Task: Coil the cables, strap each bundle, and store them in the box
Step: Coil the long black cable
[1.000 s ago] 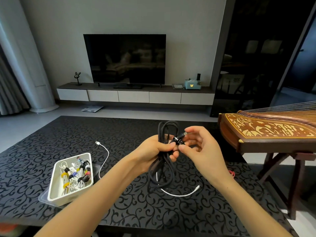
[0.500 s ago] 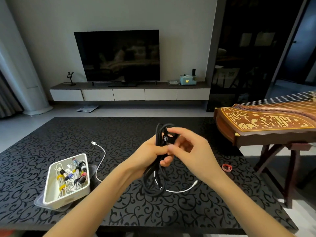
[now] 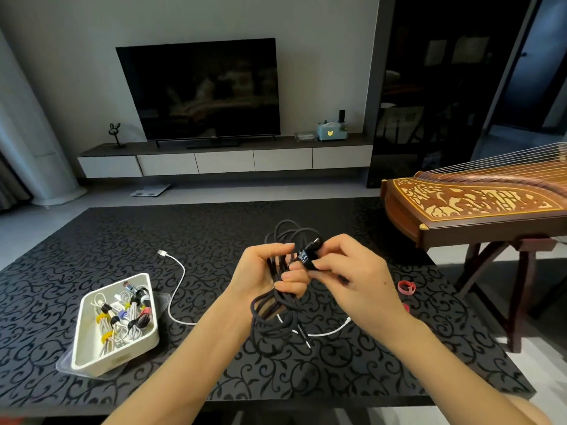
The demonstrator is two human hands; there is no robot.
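A coiled black cable [image 3: 277, 305] hangs above the dark patterned table [image 3: 92, 240]. My left hand [image 3: 264, 273] grips the coil around its middle. My right hand [image 3: 349, 271] pinches the cable's black plug end [image 3: 308, 253] against the top of the coil. A loose white cable [image 3: 181, 274] lies on the table, running from behind the box under my hands. A white box [image 3: 89, 351] at the left holds several strapped cable bundles. A red strap [image 3: 406, 286] lies on the table to the right of my right hand.
A wooden zither on a stand [image 3: 478, 207] juts over the table's right edge. A clear lid [image 3: 66, 365] lies under the box. Beyond the table stand a TV [image 3: 199, 90] and a low cabinet [image 3: 224, 161].
My right hand has shifted its pinch on the plug end, which now points up and right at the coil's top. My left hand still holds the coil.
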